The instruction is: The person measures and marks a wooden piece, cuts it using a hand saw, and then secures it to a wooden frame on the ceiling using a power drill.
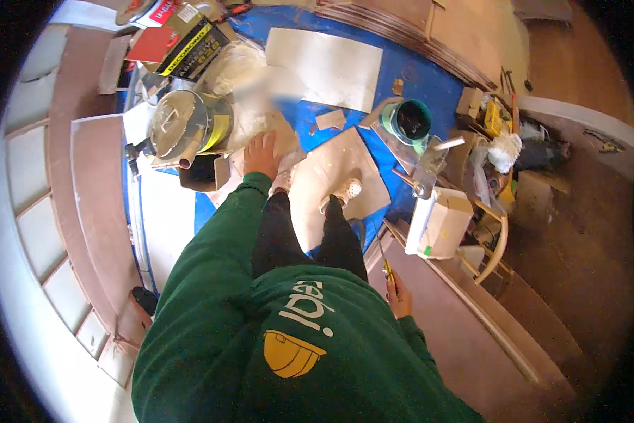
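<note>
My left hand (260,152) reaches forward with fingers apart, over a pale, crumpled sheet and board (281,134) beside a large lidded metal can (174,123); whether it rests on them I cannot tell. Below that can is an open cardboard box (195,176). My right hand (400,297) is low at my right side, closed on a yellow-handled tool (389,271) with a long, thin metal part pointing forward. My feet, one in a light clog (348,189), are on or beside a pale square board (360,169).
A blue sheet (424,81) bears a white panel (324,56) and an open green bucket (410,120). At right are a carton (449,218), a curved wooden frame (496,243) and clutter. Stacked boards (458,42) lie ahead; a framed pane partition (31,197) borders the left.
</note>
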Demonstrator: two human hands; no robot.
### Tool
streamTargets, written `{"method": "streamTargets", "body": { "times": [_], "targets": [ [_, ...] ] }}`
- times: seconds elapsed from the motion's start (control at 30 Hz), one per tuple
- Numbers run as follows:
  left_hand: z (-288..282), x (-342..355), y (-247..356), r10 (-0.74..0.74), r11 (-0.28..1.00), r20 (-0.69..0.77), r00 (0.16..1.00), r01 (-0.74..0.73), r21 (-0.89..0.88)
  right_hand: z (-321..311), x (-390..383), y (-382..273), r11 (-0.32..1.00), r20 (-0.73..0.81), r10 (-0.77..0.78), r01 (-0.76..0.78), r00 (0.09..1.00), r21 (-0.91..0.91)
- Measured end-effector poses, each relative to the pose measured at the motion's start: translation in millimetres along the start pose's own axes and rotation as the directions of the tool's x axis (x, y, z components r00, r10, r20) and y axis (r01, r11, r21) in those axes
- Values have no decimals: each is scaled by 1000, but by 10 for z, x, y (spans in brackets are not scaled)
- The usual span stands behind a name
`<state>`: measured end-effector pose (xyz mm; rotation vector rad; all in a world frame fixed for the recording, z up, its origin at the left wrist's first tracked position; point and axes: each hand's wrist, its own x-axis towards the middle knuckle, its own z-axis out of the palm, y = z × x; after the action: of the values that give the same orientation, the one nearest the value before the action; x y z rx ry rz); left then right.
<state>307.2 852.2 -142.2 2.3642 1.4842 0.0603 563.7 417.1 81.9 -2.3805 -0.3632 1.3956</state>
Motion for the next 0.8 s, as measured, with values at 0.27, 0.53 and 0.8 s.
{"method": "streamTargets", "body": {
  "times": [0.27,0.53,0.8],
  "targets": [
    [-256,671,48,-578,814,91,811,565,131,-690,97,31,982,16,-188,188,982,-30],
    [-181,568,1161,141,984,-179,974,-157,-81,-1003,182,139,990,138,-142,139,980,30],
    [806,700,1671,74,997,454,888,-50,-66,-623,512,434,990,217,-101,119,971,-75]
  ]
}}
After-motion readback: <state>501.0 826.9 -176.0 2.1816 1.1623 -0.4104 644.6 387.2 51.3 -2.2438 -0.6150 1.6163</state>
